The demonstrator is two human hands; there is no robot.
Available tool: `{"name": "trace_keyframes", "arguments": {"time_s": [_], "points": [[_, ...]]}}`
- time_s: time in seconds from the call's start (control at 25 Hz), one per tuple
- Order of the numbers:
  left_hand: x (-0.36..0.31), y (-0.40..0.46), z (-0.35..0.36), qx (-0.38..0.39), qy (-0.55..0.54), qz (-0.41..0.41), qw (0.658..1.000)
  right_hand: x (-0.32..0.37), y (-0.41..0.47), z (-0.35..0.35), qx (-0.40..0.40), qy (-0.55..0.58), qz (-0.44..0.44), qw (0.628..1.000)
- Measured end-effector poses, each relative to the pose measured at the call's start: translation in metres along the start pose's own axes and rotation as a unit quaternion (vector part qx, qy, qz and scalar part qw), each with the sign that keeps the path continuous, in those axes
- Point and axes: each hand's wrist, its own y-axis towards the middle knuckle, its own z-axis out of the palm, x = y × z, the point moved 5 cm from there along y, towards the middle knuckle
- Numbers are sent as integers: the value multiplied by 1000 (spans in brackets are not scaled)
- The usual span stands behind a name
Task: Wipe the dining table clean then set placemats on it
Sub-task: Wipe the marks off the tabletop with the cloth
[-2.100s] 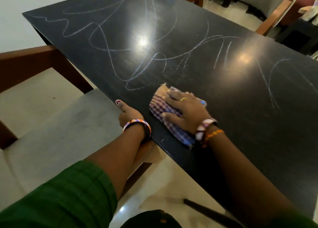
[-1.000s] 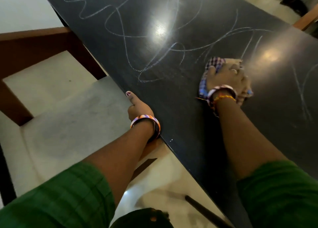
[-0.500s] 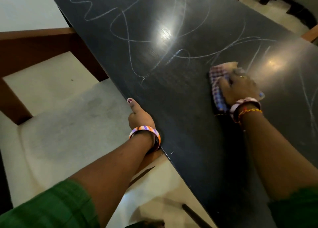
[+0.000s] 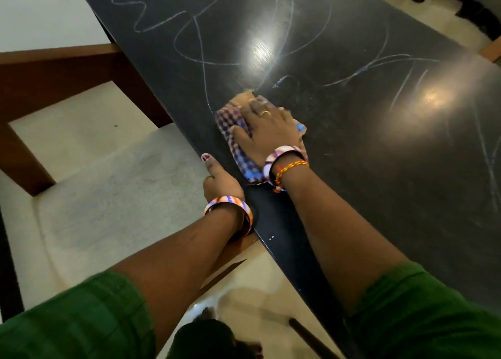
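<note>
Cloth (image 4: 236, 131), checked, lies on the black table (image 4: 366, 152) near its left edge; your right hand (image 4: 267, 131) presses it, fingers flat and spread. Your left hand (image 4: 221, 181) grips the table edge, thumb extended.

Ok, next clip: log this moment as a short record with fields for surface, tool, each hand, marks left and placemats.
surface: dark table, glossy, with two light glares
tool: checked cloth, lying flat on the tabletop near the left edge
right hand: pressing flat on the cloth, fingers spread
left hand: gripping the table's edge, thumb on top
marks left: chalk scribbles across the far and right parts
placemats: none in view
beside table: cushioned chair
</note>
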Motion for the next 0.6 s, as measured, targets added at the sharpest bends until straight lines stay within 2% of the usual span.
{"name": "trace_keyframes", "arguments": {"time_s": [0.08, 0.2, 0.28, 0.36, 0.44, 0.52, 0.6], "points": [[2, -1, 2, 20, -47, -20, 999, -62, -9, -10, -21, -24, 103, 994], [8, -1, 5, 49, -113, -53, 991, -161, -40, -26, -4, -37, 293, 955], [9, 5, 9, 79, -138, -74, 985, -185, -46, -34, 12, -34, 357, 933], [12, 14, 12, 104, -129, -95, 982, -179, -30, -33, 18, -28, 372, 928], [18, 20, 7, 183, -115, -123, 969, -153, 2, -24, 19, -28, 336, 941], [19, 29, 0, 299, -137, -143, 933, -116, 36, -12, 9, -33, 276, 960], [16, 48, -8, 367, -202, -171, 892, -66, 65, 0, 4, -34, 211, 977]]}}
